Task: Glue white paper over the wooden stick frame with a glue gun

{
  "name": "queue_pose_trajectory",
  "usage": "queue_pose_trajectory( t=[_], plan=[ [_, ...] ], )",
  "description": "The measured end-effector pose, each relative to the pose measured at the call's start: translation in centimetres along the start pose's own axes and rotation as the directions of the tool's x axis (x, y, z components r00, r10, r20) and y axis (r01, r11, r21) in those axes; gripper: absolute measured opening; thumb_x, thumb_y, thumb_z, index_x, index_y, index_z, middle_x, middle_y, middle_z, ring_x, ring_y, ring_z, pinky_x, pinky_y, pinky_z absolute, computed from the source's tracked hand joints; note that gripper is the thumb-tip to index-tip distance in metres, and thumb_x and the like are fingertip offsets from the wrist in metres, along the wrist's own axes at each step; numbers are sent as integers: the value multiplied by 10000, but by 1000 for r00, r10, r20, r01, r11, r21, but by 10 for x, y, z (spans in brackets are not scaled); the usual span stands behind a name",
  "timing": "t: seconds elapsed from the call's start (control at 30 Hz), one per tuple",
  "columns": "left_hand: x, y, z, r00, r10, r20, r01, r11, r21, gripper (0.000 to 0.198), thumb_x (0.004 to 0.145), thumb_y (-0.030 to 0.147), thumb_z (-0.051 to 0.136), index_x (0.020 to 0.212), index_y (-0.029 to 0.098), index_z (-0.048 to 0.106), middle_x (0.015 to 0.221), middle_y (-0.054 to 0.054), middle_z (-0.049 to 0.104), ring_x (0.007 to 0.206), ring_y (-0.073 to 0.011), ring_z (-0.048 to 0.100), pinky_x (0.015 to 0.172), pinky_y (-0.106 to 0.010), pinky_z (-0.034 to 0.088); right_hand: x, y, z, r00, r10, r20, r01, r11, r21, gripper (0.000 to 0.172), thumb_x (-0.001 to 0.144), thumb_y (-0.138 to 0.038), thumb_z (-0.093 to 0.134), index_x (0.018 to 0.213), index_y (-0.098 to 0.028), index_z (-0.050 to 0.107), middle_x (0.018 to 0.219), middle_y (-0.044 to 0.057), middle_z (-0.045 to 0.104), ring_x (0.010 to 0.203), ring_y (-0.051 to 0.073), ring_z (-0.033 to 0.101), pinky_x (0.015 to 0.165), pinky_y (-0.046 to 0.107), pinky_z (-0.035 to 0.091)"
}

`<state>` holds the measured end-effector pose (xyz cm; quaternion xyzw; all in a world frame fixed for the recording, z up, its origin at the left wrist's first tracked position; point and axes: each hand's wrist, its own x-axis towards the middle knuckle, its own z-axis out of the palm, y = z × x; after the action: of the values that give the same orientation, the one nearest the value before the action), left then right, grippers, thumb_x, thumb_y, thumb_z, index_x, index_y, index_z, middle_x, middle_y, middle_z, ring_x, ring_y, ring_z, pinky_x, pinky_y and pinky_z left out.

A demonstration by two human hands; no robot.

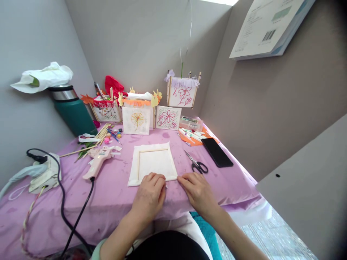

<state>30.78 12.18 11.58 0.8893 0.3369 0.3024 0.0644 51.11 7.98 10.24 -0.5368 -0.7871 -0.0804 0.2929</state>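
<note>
A white cloth square (154,164) lies on the pink tablecloth, with thin wooden sticks (153,150) along its top and left side. Its right and bottom edges look folded over. My left hand (152,191) is closed on the cloth's bottom edge, thumb and fingers together. At the lower right corner my right hand (197,189) pinches the same edge with its fingertips. Black-handled scissors (199,166) lie just beyond my right hand. A pale pink glue gun (99,160) rests to the left of the cloth.
Black cables (63,202) run over the left side from a power strip (47,175). A teal bottle (76,115) stands back left. Decorated panels (136,121), wooden sticks (102,134) and markers (192,134) lie behind. A black phone (217,152) is at the right.
</note>
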Motion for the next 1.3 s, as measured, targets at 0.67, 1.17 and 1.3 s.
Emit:
queue_pose_trajectory(
  t=[0.67,1.17,1.3],
  plan=[
    [-8,1,-13,956,-203,-213,132,942,-308,100,878,138,420,856,198,497,883,-48,582,844,-184,546,757,-331,446,19,9,2,998,65,-21,-56,953,297,299,955,-198,421,1194,-198,600,966,78,635,867,178,602,750,311,475],
    [-65,-36,-83,914,-184,-362,351,808,474,181,898,206,457,1060,147,512,1009,-149,603,954,-303,558,807,-467,463,12,6,4,993,53,-106,-30,979,204,246,950,-188,444,1130,-182,612,980,94,637,893,203,596,787,350,490],
    [-54,-19,-51,964,-76,-253,159,932,325,295,907,136,428,1193,158,497,1161,-135,605,1093,-251,554,933,-422,487,14,-2,0,988,-107,-112,118,988,96,273,922,-128,455,1137,-166,618,1037,111,644,940,228,573,824,400,456]
  ],
)
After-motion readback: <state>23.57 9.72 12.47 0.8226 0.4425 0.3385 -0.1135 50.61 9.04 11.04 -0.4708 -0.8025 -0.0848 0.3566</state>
